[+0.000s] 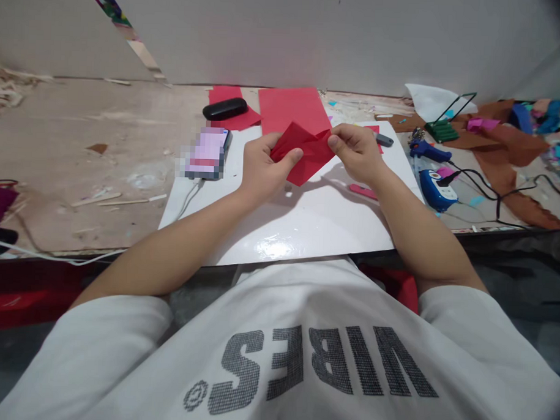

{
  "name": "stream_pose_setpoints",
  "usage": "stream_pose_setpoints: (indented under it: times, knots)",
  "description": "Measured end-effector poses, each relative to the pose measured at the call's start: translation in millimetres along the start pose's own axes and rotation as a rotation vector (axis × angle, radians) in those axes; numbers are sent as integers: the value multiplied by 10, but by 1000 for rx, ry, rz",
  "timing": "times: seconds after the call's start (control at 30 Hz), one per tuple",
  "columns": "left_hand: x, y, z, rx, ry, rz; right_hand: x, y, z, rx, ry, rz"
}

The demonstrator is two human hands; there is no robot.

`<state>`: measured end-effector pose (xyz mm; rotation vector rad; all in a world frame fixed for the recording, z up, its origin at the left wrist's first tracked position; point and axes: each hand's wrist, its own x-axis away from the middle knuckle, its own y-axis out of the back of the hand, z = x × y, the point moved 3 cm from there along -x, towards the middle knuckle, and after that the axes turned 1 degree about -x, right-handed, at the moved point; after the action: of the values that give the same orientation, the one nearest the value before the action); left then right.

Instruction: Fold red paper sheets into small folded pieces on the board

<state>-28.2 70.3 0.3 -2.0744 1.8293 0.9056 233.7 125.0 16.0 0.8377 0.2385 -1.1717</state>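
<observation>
A folded piece of red paper [304, 156] is held up over a white board [279, 225], between both hands. My left hand [267, 166] grips its left side, thumb lying across the front and fingers behind. At the upper right corner, my right hand [358, 151] pinches the paper between thumb and fingers. Below the right hand a pink-handled tool [363, 191] lies on the board, partly hidden by the forearm. A grey-ended tool [384, 140] shows just beyond that hand.
Behind the hands lie red sheets [290, 106] and a black case [225, 109]. A phone [206, 152] with a cable stands left. To the right are a blue glue gun [431, 151], a blue device [437, 190], black cords, a green stand [442, 130] and brown scraps [497, 162].
</observation>
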Motion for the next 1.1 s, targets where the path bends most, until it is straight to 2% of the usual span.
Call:
stream_pose_setpoints:
  times: [0.17,0.27,0.43,0.57,0.7,0.87,1.0,1.1]
  knots:
    - [21,-25,-8,134,40,18,56,-90,73,49,-37,-9]
    - [69,-51,-31,196,84,65,97,-137,96,111,-42,-78]
    - [133,-118,-109,263,153,174,112,-193,-16,247,-12,-155]
    - [139,-137,-175,246,193,240,102,-199,-87,393,26,-188]
    - [111,-132,-198,166,203,275,91,-201,-48,470,24,-184]
    - [93,-193,-158,68,229,268,104,-252,32,449,29,-219]
    - [149,-247,-121,74,217,175,133,-327,103,463,26,-219]
    - [207,-241,-139,39,162,118,158,-361,216,495,44,-273]
